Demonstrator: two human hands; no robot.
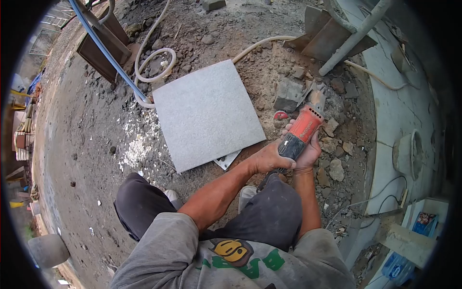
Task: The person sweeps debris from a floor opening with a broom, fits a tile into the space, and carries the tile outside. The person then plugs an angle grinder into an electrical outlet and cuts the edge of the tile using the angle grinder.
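Observation:
A red and black angle grinder is gripped in both my hands, off to the right of my knees. My left hand wraps around its dark rear body, thumb on top. Under and along the right side of the red housing, my right hand supports it with curled fingers. The cutting disc shows edge-on at the far end, close to a grey concrete block. A square pale grey tile lies in front of me, its near edge over a smaller white piece.
A red, partly round piece lies by the block. Broken stones litter the ground to the right. A pale hose coils beyond the tile, near metal stands. At lower right is a box with bottles.

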